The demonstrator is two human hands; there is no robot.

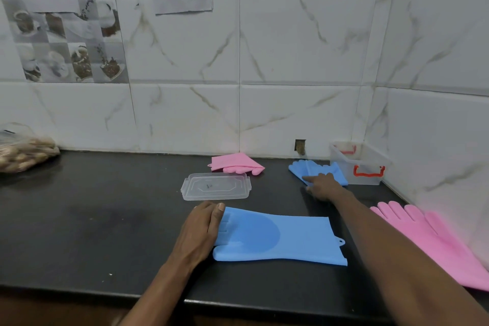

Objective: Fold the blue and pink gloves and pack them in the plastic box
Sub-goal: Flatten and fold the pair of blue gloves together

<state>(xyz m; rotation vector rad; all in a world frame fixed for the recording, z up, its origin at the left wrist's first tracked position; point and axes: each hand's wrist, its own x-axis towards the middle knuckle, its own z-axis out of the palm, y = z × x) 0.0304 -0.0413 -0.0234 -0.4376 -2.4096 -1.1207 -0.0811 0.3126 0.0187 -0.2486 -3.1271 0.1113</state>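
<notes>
Two gloves folded, two flat, beside the lidless plastic box (367, 167).
The left hand (201, 227), fingers straight, pins the near blue glove (280, 238), likely to start folding. The right hand (321, 185) touches the folded blue glove (312, 168) just beside the far-right box; its grip is unclear. Count: two blue; folded pink glove (232, 163) far, flat pink glove (428, 235) near right; one lid (215, 186).

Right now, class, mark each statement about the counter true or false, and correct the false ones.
1. The lid sits on the plastic box. False: it lies on the counter, apart from the box.
2. The left hand rests on the flat blue glove. True.
3. Both pink gloves are folded. False: the folded pink glove lies behind the lid, the flat pink glove at the right.
4. The right hand touches the folded blue glove. True.
</notes>
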